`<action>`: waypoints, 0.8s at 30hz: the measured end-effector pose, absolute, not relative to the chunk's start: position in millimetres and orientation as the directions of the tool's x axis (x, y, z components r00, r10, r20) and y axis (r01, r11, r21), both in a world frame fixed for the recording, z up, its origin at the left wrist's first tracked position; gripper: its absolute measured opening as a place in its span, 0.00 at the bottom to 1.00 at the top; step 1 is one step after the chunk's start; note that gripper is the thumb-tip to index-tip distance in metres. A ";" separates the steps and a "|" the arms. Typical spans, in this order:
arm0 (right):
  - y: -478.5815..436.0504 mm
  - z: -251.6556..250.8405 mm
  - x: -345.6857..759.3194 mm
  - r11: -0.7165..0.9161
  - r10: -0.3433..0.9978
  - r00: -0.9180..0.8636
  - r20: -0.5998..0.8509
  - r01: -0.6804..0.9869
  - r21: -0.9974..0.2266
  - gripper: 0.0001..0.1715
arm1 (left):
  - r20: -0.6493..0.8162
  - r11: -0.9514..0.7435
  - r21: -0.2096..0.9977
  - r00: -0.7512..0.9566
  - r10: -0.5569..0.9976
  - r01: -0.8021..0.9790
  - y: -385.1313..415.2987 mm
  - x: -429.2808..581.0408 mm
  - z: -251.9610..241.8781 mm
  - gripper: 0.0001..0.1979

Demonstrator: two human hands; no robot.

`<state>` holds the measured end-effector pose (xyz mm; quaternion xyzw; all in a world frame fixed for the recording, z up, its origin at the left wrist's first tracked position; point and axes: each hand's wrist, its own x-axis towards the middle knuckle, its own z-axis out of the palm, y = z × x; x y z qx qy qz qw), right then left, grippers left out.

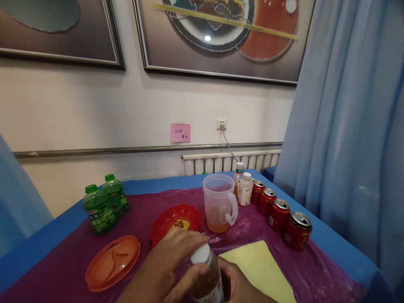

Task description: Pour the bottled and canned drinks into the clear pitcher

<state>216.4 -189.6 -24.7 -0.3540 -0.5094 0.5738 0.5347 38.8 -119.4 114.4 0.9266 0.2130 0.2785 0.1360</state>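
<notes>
A bottle of brown liquid (206, 277) with a white cap (201, 253) is held between my hands at the table's near side, slightly tilted. My left hand (170, 265) has its thumb and fingers around the cap. Wrapped round the bottle's body from the right is my right hand (235, 282). Just beyond stands a clear plastic pitcher (217, 198) with some amber liquid at its bottom. A red scalloped plate (158, 223) lies behind my left hand. To the right of the bottle is a yellow cloth (259, 269), lying flat.
Red cans (296, 235) stand in a row along the right. Two bottles, one a white-capped bottle (245, 191), stand behind the pitcher. Green bottles (99, 212) are at the left, with an orange lid (113, 263) nearer. Purple plastic sheeting (139, 206) covers the blue table.
</notes>
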 end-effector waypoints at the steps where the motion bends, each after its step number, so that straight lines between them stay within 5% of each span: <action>1: -189.6 -24.8 216.0 0.089 0.977 -0.170 0.132 -0.238 -0.967 0.49 | 0.457 -0.868 0.353 0.745 0.486 0.350 -120.5 42.1 113.7 0.14; 7: -184.8 -37.0 215.6 0.142 0.975 -0.143 0.170 -0.184 -0.973 0.45 | 0.464 -0.812 0.449 0.679 0.570 0.375 -121.1 32.8 104.9 0.31; 13: -183.3 -42.1 216.1 0.170 0.970 -0.141 0.196 -0.176 -0.969 0.46 | 0.285 -0.825 0.496 0.848 0.448 0.269 -118.1 25.8 134.9 0.16; 19: -187.5 -46.9 213.6 0.136 0.983 -0.080 0.166 -0.289 -0.948 0.54 | 0.396 -0.843 0.429 0.771 0.499 0.325 -125.9 49.6 138.6 0.08; 24: -180.3 -75.4 201.8 0.169 0.983 0.104 0.150 -0.209 -0.963 0.47 | 0.562 -0.826 0.451 0.612 0.557 0.338 -125.4 53.2 131.5 0.11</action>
